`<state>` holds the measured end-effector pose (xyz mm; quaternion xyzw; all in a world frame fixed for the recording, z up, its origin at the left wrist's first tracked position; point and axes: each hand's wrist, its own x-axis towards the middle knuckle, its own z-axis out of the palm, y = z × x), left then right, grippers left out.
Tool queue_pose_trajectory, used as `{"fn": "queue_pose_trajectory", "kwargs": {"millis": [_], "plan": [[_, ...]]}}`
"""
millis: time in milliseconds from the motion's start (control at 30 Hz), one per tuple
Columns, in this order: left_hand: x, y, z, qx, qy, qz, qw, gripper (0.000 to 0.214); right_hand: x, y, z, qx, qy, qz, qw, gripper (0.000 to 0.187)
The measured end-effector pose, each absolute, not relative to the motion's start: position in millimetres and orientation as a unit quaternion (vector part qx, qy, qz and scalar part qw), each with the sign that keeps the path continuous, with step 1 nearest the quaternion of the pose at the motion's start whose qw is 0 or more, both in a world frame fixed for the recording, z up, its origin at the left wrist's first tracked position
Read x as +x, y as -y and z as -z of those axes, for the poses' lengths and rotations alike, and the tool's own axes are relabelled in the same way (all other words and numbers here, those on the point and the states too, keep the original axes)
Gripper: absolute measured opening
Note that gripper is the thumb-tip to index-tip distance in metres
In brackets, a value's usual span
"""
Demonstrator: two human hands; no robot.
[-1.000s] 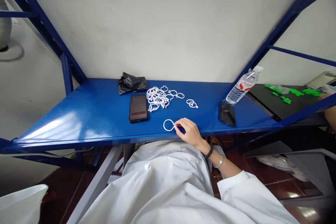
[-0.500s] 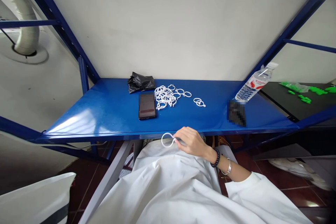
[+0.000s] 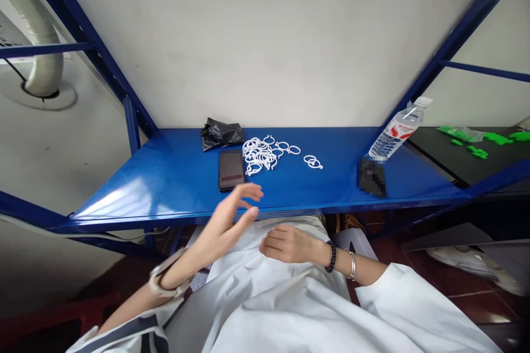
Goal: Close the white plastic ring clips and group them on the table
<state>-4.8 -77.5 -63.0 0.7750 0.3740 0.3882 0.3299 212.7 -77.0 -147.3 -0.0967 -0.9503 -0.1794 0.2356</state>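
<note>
My right hand (image 3: 286,244) lies low over the white cloth on my lap, its fingers curled closed. From its fingertips a white plastic ring (image 3: 245,260) pokes out to the left, hard to see against the cloth. My left hand (image 3: 232,215) is raised at the front edge of the table, thumb and fingers apart, holding nothing. Beyond it a pile of white plastic rings (image 3: 260,155) lies on the blue table (image 3: 182,176). A few more rings (image 3: 313,161) lie loose to the right of the pile.
A dark phone (image 3: 231,168) lies left of the pile, with a crumpled black plastic bag (image 3: 221,133) behind it. A water bottle (image 3: 398,131) and a blurred-out dark object (image 3: 371,177) are at the right. Green pieces (image 3: 478,151) lie on a black surface farther right.
My left hand has come into view from the lower left, reaching to the table edge. My right hand has lowered toward my lap with the ring, its fingers more curled.
</note>
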Motion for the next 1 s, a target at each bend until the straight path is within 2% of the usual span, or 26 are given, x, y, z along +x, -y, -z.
{"fn": "queue_pose_trajectory", "kwargs": {"millis": [167,400,533,600,700,767,867,1000], "plan": [[22,65,103,0.779,-0.356,-0.193,0.478,0.044,222,59,154,-0.108,0.916,0.202,0.329,0.028],[30,43,111,0.661,-0.318,-0.211,0.646,0.054,238,37,146,-0.187,0.905,0.147,0.354,0.028],[37,20,111,0.588,-0.306,-0.263,0.701,0.047,242,16,125,-0.249,0.889,-0.02,0.383,0.017],[44,4,106,0.579,-0.326,-0.307,0.682,0.049,244,0,107,-0.293,0.86,-0.141,0.393,0.014],[54,-22,89,0.615,-0.356,-0.38,0.592,0.052,247,-27,79,-0.318,0.78,-0.374,0.388,0.018],[59,-38,72,0.654,-0.37,-0.42,0.509,0.047,246,-40,66,-0.331,0.677,-0.487,0.441,0.024],[62,-50,49,0.706,-0.37,-0.436,0.418,0.046,235,-40,67,-0.332,0.521,-0.548,0.564,0.028],[60,-40,48,0.737,-0.391,-0.416,0.362,0.047,217,-18,99,-0.341,0.397,-0.563,0.639,0.033]]}}
